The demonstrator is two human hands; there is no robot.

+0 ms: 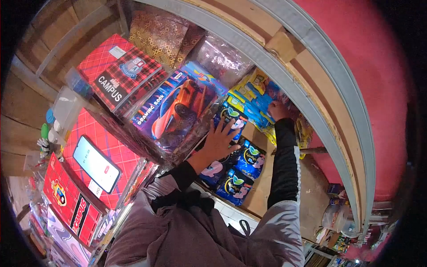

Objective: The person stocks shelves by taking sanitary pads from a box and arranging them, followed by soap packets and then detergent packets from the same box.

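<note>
A wooden shelf [260, 187] carries the goods, with a grey-painted frame [320, 111] curving above it and a red wall [369, 80] beyond. The largest stock lies to the left: a red tartan "CAMPUS" book pack [120, 73], a wrapped drawing book with an orange car on its cover [178, 111], and more red plaid book packs [106, 147] below, one of them bearing a smartphone [96, 163] that lies face up with its screen lit. A brown patterned packet [162, 33] and a clear plastic-wrapped bundle [220, 58] sit at the back.

On the shelf, dark blue sanitary pad packets [242, 171] lie in a loose cluster, overlapping one another — just beside the drawing book's edge. The person's left hand [220, 140], in a black cuff and grey sleeve, rests flat on these packets with its grip spread wide, fingers fanned and pinching nothing. Further back, yellow and blue sachet strips [255, 95] lean against the frame. The right hand [278, 110] reaches into them with its grip curled together on the strips — whether it actually pinches one cannot be told. Small bottles [49, 129] stand at the far left edge.
</note>
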